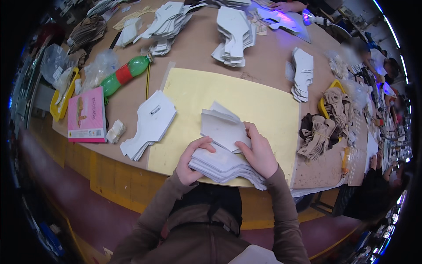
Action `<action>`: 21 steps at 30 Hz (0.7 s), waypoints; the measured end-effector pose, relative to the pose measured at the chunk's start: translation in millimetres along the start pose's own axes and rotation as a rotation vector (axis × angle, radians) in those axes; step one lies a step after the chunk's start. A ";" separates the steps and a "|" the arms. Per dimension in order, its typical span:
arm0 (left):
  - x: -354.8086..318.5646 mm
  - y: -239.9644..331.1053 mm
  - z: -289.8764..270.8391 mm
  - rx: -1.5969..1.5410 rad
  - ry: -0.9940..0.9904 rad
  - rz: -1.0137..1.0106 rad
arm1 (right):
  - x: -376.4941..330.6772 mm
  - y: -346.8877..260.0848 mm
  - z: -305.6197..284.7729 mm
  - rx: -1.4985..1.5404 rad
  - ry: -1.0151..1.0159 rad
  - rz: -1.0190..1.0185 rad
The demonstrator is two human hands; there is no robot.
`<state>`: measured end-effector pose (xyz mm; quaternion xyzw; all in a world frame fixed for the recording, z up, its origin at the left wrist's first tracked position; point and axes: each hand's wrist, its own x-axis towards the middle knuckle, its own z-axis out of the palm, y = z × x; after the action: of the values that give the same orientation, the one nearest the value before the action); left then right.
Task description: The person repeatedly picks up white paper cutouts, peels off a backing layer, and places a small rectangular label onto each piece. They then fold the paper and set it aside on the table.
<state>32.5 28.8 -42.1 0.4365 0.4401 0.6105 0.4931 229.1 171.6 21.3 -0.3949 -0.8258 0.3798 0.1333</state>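
Both hands grip one stack of grey-white cut card pieces [222,165] over the near edge of a yellow mat [263,103]. My left hand [190,162] holds the stack's left end, thumb on top. My right hand [259,152] clasps the right side, and its fingers lift the upper pieces [222,125], which fan up and away from the rest. A second stack of the same shaped pieces [151,123] lies on the mat's left edge, apart from both hands.
A pink box [87,115], a green and red bottle [125,74] and a yellow tray [59,105] sit at the left. More white stacks [235,37] lie further back. Tan bundled pieces [323,132] are at the right. Another person's hand [283,6] is at the far edge.
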 end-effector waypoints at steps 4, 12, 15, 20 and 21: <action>0.9 3.3 1.3 0.055 0.005 0.006 | -3.5 -15.4 -13.8 -0.128 0.258 -0.156; 1.3 3.9 2.5 0.042 0.010 -0.027 | 6.5 4.5 -30.3 -0.294 0.419 -0.287; 1.0 2.2 1.6 0.055 0.008 -0.002 | 15.8 16.7 -12.3 -0.311 0.415 -0.143; 4.6 -3.7 -2.3 0.093 -0.038 0.113 | 40.3 30.8 -52.9 0.505 0.572 -0.028; 4.9 -4.6 -3.0 0.096 -0.040 0.118 | 51.7 35.2 -74.1 0.605 0.622 0.004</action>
<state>30.0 33.8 -46.7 0.4968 0.4325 0.6077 0.4436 253.3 263.3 41.5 -0.4352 -0.5970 0.4681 0.4849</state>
